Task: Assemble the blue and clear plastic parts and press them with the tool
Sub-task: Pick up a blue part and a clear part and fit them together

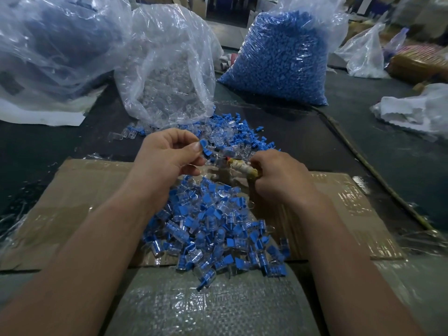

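One blue part — in left hand

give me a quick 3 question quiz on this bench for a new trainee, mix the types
1. True or false: the right hand grips the wrapped tool.
2. Of the bag of clear parts and the bag of blue parts, which stands farther right? A) clear B) blue
3. Fill in: the left hand pinches a part coloured ___.
Key: 1 true; 2 B; 3 blue.
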`<action>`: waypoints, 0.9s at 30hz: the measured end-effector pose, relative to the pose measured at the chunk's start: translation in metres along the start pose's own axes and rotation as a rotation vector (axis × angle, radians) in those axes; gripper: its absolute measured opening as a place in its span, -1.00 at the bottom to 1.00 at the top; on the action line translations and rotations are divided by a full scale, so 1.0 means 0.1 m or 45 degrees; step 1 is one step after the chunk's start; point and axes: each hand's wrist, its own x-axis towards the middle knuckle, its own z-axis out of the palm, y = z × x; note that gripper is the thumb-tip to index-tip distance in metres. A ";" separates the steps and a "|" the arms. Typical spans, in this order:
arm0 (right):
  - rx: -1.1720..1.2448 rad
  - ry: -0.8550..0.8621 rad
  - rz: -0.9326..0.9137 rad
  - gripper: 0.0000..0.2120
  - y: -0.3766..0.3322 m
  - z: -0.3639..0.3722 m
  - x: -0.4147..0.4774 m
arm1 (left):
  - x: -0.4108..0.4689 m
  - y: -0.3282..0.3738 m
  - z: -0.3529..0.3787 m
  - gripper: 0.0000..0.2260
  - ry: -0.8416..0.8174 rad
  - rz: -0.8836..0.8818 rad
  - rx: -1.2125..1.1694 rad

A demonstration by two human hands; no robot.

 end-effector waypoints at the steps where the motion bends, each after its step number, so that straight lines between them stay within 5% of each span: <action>1: 0.032 0.068 -0.008 -0.85 0.02 -0.01 0.00 | 0.00 0.00 0.00 -0.85 0.008 0.011 0.000; 7: 0.407 0.326 -0.096 -0.87 -0.07 -0.07 -0.07 | -0.01 0.01 0.04 -0.84 0.059 0.087 0.000; 27: 0.542 0.142 -0.309 -0.88 -0.20 -0.02 -0.13 | 0.03 -0.04 0.02 -0.80 0.159 0.251 0.052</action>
